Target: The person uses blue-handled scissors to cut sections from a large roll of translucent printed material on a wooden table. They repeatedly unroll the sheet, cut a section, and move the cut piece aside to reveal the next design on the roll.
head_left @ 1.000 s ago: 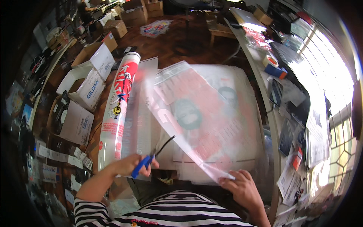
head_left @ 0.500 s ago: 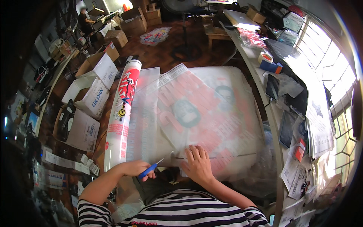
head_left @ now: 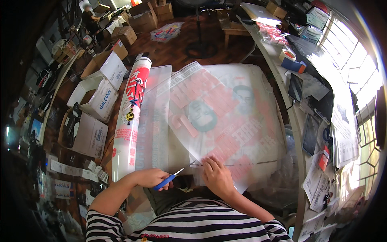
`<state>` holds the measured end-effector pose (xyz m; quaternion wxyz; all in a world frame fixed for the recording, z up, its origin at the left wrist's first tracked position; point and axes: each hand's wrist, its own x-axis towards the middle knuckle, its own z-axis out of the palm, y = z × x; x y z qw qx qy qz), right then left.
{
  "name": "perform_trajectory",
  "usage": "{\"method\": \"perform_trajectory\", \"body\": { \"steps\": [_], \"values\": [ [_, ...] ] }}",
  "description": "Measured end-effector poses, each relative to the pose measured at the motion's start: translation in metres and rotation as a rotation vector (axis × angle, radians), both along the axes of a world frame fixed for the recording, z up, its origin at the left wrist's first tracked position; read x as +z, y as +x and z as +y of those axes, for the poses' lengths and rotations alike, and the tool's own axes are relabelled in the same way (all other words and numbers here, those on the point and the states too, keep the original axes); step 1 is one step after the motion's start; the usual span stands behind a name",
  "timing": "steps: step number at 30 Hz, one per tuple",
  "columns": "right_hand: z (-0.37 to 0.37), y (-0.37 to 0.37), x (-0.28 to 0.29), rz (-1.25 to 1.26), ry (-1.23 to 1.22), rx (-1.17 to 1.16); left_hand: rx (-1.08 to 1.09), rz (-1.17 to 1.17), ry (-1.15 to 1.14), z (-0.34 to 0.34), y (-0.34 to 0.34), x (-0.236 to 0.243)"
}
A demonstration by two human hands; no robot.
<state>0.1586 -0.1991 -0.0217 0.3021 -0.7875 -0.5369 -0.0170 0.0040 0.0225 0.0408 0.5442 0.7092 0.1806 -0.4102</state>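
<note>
Presently, the left hand point(head_left: 158, 178) has fingers clamped on blue-handled metal scissors point(head_left: 164, 182), tips near the lower edge of the translucent red-printed sheet point(head_left: 183, 97); the right hand point(head_left: 218, 174), fingers nearly together, rests there, well apart from the left.

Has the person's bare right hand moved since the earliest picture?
Yes. The bare right hand has moved leftward, closer to the long white cylinder with red print, which serves as the fixed reference.

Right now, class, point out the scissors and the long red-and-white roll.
Scissors point(head_left: 167, 181): head view, on the blue handle.
Long red-and-white roll point(head_left: 131, 124): head view, on its printed side, about midway along.
</note>
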Motion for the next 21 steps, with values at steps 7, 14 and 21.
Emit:
{"method": "perform_trajectory", "body": {
  "steps": [7,14,21],
  "values": [
    [-0.008,-0.006,0.011,-0.18,0.074,-0.02,-0.294,-0.093,0.391,-0.014,0.009,0.057],
    [-0.019,-0.01,0.005,-0.234,-0.035,0.003,-0.205,-0.103,0.347,-0.016,0.002,0.029],
    [-0.018,-0.015,0.005,-0.254,-0.059,-0.001,-0.004,-0.07,0.02,-0.002,0.02,-0.001]
  ]
}}
